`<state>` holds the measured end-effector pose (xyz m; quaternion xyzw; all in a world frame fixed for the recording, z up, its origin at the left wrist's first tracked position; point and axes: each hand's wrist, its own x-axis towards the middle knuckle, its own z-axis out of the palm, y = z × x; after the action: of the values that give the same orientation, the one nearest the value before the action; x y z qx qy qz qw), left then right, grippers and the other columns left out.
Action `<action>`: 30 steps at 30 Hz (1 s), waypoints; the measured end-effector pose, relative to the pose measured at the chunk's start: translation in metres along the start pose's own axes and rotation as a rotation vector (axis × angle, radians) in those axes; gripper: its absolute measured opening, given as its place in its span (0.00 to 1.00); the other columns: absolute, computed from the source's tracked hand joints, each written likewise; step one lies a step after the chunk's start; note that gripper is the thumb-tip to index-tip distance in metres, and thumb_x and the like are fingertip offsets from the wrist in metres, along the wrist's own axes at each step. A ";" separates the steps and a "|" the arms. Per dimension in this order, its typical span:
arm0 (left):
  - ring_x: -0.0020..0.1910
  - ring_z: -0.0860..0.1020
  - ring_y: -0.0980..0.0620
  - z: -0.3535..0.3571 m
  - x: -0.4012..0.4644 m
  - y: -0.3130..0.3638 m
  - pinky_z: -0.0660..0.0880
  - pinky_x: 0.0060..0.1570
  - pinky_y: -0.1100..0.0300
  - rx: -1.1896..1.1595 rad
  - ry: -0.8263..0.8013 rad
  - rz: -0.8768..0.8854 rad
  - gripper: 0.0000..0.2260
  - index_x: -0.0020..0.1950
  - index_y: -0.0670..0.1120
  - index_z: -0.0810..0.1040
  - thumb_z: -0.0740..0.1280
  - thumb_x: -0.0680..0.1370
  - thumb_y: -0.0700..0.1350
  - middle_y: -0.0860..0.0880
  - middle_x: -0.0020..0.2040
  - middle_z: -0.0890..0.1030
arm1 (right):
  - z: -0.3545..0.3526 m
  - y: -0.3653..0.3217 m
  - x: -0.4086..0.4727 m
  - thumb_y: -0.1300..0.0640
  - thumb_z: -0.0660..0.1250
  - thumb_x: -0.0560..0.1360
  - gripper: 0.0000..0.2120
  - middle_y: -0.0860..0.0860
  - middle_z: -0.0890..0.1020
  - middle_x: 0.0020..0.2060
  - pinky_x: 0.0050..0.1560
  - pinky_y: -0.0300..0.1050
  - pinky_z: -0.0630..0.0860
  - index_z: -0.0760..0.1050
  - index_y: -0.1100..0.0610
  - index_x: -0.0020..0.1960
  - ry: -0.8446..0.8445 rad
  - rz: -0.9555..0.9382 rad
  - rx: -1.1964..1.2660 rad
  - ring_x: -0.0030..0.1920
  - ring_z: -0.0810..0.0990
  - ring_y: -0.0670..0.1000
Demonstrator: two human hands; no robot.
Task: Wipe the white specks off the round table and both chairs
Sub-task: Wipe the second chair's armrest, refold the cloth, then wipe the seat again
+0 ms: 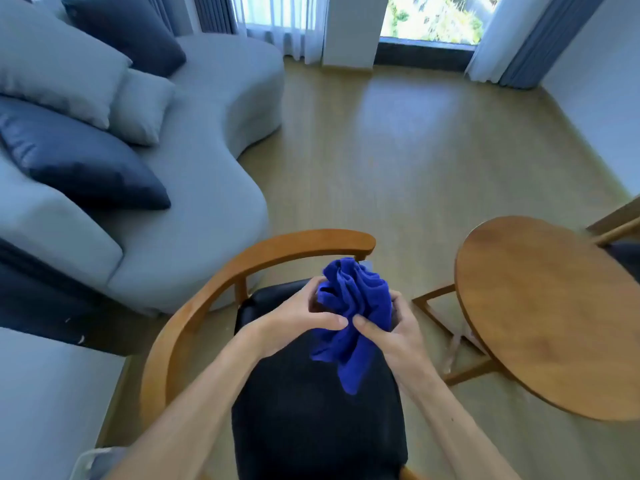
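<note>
While the bunched blue cloth (349, 317) is held by both hands, left hand (294, 320) and right hand (391, 330), the black chair seat (311, 410) lies right below; the round wooden table (554, 317) is nearer the right hand.

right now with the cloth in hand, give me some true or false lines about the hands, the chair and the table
1. Both hands hold the blue cloth. True: the left hand and the right hand grip it together.
2. The cloth lies flat on the round table. False: it is bunched above the chair's black seat.
3. The round table stands to the right of the chair. True.
4. The chair's armrest is metal. False: it is curved wood.
5. The sofa is on the right. False: it is on the left.
</note>
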<state>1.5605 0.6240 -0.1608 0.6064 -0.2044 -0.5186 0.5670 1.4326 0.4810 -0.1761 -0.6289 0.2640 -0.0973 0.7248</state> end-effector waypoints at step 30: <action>0.48 0.80 0.52 0.132 -0.165 0.161 0.77 0.52 0.54 -0.081 0.113 0.243 0.12 0.59 0.45 0.77 0.61 0.78 0.46 0.47 0.51 0.82 | -0.064 -0.191 -0.110 0.65 0.63 0.80 0.08 0.51 0.84 0.45 0.47 0.47 0.77 0.77 0.56 0.54 0.039 -0.174 0.120 0.48 0.79 0.51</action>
<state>1.4400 0.6549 0.0737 0.5822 -0.2229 -0.4189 0.6602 1.3439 0.4419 0.0321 -0.6031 0.2162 -0.1879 0.7445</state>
